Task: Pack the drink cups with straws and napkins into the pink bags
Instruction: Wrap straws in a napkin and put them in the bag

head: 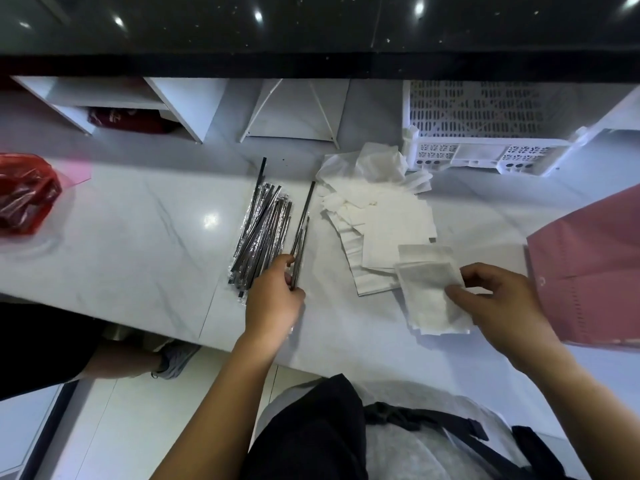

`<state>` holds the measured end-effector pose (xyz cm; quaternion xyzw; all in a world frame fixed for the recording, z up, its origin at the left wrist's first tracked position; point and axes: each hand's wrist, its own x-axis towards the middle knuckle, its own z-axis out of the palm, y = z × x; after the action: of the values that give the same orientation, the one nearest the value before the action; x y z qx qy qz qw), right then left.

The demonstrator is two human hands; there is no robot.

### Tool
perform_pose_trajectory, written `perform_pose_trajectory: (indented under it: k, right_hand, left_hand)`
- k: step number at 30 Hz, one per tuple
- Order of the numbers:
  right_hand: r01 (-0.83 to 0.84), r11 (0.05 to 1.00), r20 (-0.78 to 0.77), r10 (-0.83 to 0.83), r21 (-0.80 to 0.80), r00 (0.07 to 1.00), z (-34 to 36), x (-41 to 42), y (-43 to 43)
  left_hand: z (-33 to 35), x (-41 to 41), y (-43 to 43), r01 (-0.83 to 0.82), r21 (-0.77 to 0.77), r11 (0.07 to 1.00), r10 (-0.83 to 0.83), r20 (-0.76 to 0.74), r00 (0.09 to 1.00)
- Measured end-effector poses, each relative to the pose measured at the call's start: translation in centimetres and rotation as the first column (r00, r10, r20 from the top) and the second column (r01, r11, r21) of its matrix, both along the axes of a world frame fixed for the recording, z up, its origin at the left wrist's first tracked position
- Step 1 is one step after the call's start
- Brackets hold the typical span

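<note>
— Left hand [273, 299] grips a few straws [304, 220] beside the pile [263, 230] on the counter [138, 220]; probably light, stiff, slick.
— Right hand [498, 299] pinches napkins [426, 296] near the bag [588, 271]. Soft, flimsy, I'd guess; hold the edge.

Perhaps 3 straws [302, 230] left, napkin [426, 289] right

Wrapped straws [263, 230] beside scattered white napkins [381, 220]

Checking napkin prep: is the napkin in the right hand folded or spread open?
Folded. The right hand pinches the napkin as a compact rectangle with layered edges showing, not one open sheet.
</note>
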<state>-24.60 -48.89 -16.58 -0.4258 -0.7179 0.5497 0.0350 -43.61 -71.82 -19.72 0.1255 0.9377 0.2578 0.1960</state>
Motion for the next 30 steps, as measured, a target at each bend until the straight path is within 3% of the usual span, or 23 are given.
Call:
perform_pose_trajectory:
  k: [7,24,28,30]
  right_hand:
    - [0.042,0.97,-0.053,-0.056,-0.24,0.997,0.0,-1.5,-1.2]
    - [-0.036,0.941,-0.103,0.001,-0.336,0.995,-1.2,-3.7,-3.1]
    - [-0.011,0.932,-0.107,-0.03,-0.361,0.994,-1.2,-3.7,-3.2]
    - [0.009,0.921,-0.112,-0.057,-0.389,0.992,-1.2,-3.7,-3.2]
  left_hand:
    - [1.0,-0.4,-1.2,-0.091,0.015,0.996,0.091,-0.028,0.995]
    - [2.2,-0.5,-2.9,-0.139,-0.096,0.986,0.135,-0.05,0.99]
    - [2.6,-0.8,-3.0,-0.166,-0.054,0.985,0.163,-0.059,0.985]
    - [3.4,-0.8,-2.7,-0.201,0.112,0.973,0.196,0.058,0.979]
